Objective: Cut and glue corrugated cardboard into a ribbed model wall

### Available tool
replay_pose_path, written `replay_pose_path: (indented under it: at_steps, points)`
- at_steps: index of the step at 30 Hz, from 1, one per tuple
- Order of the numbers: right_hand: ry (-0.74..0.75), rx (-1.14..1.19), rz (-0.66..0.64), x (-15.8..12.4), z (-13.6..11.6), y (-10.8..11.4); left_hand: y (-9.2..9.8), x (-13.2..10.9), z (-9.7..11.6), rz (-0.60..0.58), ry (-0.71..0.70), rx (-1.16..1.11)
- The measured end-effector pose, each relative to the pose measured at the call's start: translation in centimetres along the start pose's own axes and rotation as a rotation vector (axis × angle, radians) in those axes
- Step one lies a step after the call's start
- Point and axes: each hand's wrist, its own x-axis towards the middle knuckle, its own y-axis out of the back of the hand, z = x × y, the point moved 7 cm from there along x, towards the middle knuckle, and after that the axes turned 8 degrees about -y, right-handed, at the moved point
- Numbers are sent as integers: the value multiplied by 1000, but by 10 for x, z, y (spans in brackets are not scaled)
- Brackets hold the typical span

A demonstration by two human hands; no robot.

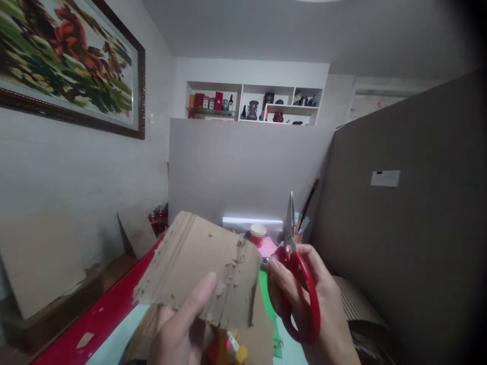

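I have the left hand (178,332) pinching the cardboard piece (201,253), thumb on top; right of it, the right hand (329,299) grasps red scissors (290,243). I judge this cutting preparation, calling for parted blades. Beyond the cardboard piece: a cup (257,231).

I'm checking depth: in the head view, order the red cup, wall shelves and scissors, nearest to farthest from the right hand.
1. Scissors: in the right hand.
2. Red cup: beyond it, before the partition.
3. Wall shelves: high behind the partition.
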Motion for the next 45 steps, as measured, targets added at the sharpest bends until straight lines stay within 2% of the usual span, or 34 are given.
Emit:
replay_pose_path:
  at_steps: [1, 3, 8, 12, 15, 17, 19, 21, 24, 27, 33, 37, 39, 43, 45]
  points:
    - [23, -16, 12, 0, -2, 2, -4, -3, -1, 54, 96, -109]
    - [67, -33, 19, -2, -6, 4, -13, -7, 5, 46, 148, -182]
    - [154, -91, 10, -5, -16, 7, -18, -9, 16, -36, 127, -134]
    - [246, -73, -91, -5, -20, 2, -20, -9, 18, -94, 144, -111]
    - [279, -51, -121, -5, -20, 0, -19, -9, 15, -136, 183, -74]
    - [222, -19, -168, -4, -15, -3, -15, -6, 13, -111, 205, -69]
    - [101, 27, -258, -2, -6, -8, -14, -1, 11, -97, 229, -93]
    - [-22, 53, -351, -1, 2, -13, -17, 3, 8, -124, 282, -119]
    - [-108, 44, -425, -1, 8, -15, -21, 8, 6, -151, 360, -77]
    - [-141, 2, -458, -1, 11, -15, -25, 11, 13, -195, 328, -35]
    - [-256, 48, -517, -4, 19, -19, -35, 11, 22, -368, 219, 8]
    - [-297, 92, -605, -5, 22, -25, -37, 17, 23, -379, 172, 24]
    - [-298, 102, -596, -4, 25, -26, -37, 20, 23, -377, 165, 37]
    - [-303, 148, -496, -2, 31, -25, -41, 25, 22, -462, 136, 55]
    - [-311, 165, -442, -2, 35, -24, -41, 32, 23, -451, 31, 90]
